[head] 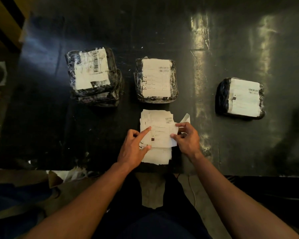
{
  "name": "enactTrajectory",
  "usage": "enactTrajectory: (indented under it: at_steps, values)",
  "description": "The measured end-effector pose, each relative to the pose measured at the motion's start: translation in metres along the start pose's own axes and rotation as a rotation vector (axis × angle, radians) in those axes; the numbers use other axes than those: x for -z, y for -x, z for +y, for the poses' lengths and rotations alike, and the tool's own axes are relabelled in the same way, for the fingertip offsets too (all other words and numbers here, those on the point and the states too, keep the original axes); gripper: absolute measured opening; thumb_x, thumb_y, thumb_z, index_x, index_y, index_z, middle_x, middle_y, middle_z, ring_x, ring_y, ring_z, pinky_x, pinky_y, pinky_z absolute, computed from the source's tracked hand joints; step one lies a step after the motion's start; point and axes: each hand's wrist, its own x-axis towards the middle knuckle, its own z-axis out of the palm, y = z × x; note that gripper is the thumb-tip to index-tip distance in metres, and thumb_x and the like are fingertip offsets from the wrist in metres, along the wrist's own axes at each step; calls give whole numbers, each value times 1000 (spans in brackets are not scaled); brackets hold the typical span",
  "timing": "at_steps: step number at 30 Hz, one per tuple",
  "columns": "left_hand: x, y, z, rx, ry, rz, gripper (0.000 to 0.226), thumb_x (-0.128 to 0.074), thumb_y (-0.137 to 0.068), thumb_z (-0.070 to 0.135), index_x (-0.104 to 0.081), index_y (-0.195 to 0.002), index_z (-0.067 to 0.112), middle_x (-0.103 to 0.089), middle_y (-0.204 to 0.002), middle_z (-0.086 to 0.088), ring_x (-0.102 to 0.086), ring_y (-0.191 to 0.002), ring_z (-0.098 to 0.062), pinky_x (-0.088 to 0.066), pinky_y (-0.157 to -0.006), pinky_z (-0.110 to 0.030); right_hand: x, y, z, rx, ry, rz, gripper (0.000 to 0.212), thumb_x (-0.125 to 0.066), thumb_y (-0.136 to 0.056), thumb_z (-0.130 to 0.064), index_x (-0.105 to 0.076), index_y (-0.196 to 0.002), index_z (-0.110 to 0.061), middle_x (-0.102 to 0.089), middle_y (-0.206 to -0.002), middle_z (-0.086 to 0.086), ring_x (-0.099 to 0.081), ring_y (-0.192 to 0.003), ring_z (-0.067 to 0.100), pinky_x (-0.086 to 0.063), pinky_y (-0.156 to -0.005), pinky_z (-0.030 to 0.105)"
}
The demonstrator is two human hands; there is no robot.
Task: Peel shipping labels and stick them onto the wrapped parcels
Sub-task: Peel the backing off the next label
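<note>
A pile of white shipping labels point(158, 135) lies on the black table near its front edge. My left hand point(134, 148) presses the pile's left side with straight index finger and thumb. My right hand point(187, 139) pinches the right edge of the top label between thumb and fingers. Behind the pile stand three black wrapped parcels, each with a white label on top: a stack at the left point(93, 76), one in the middle point(156, 80), one at the right point(240, 98).
The black table point(197, 49) is glossy and scuffed, with bare surface behind and between the parcels. Its front edge runs just below my wrists. Cardboard and paper scraps point(66, 176) lie on the floor at the lower left. Yellow boxes point(5, 19) stand at the top left.
</note>
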Motion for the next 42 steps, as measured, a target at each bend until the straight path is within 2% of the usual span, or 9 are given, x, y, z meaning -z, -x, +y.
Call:
enactTrajectory:
  at_steps: [4, 9, 15, 18, 24, 30, 35, 38, 42]
  values:
    - [1, 1, -1, -24, -50, -6, 76, -72, -95, 35, -30, -156, 51, -31, -136, 5, -45, -119, -10, -46, -95, -23, 11, -3, -5, 7, -80, 57, 28, -83, -84, -8, -69, -102, -24, -69, -107, 4, -71, -97, 23, -63, -84, 44]
    - [3, 2, 3, -12, -56, -6, 76, -73, -95, 35, -31, -156, 50, -32, -137, 5, -49, -116, -11, -50, -93, -25, 26, 3, -20, 26, -138, -67, 21, -78, -88, -2, -78, -104, -16, -73, -119, 2, -69, -112, 19, -62, -93, 39]
    - [11, 3, 10, -55, -143, -47, 104, -73, -95, 33, 7, -156, 59, -28, -139, 1, -49, -107, -9, -55, -87, -26, 24, 12, -10, -10, -110, -166, 22, -77, -88, 0, -80, -104, -15, -70, -126, 2, -67, -118, 18, -61, -96, 42]
    - [11, 0, 11, -87, -185, -54, 110, -73, -94, 31, 15, -151, 63, -28, -133, 2, -53, -103, -11, -58, -82, -27, 25, 19, -4, -13, -84, -242, 21, -76, -88, 0, -80, -101, -17, -71, -124, 2, -67, -118, 19, -61, -95, 42]
    - [10, -1, 10, -44, -263, -88, 83, -64, -99, 44, -9, -159, 53, -24, -146, 2, -48, -125, -15, -58, -92, -30, 24, 23, -6, 12, 64, -250, 19, -78, -88, -7, -78, -103, -19, -67, -123, 3, -70, -102, 21, -64, -86, 45]
    - [10, -4, 11, -31, -354, -104, 82, -60, -99, 50, -4, -159, 55, -27, -145, 2, -46, -129, -18, -57, -95, -39, 42, 28, -17, 9, 70, -223, 19, -78, -89, -6, -78, -104, -17, -67, -115, 3, -68, -102, 22, -64, -85, 41]
    - [11, -5, 8, -30, -332, -104, 81, -63, -97, 50, -8, -157, 58, -31, -140, 2, -48, -124, -16, -58, -89, -35, 62, 34, -17, -80, -224, -216, 24, -74, -89, 4, -79, -106, -11, -76, -101, 10, -72, -97, 25, -62, -84, 31]
    - [14, -8, 10, -38, -347, -117, 82, -65, -96, 51, -10, -157, 59, -32, -137, 3, -48, -121, -15, -55, -85, -32, 67, 37, -25, -245, -558, -227, 29, -66, -90, 9, -75, -115, -4, -78, -113, 11, -73, -101, 23, -61, -86, 31]
    - [19, -11, 11, -30, -375, -139, 83, -65, -94, 56, -9, -154, 64, -33, -136, 3, -48, -120, -16, -54, -86, -34, 66, 33, -42, -316, -626, -205, 26, -65, -91, 7, -75, -114, -2, -78, -103, 12, -72, -81, 15, -51, -75, 26]
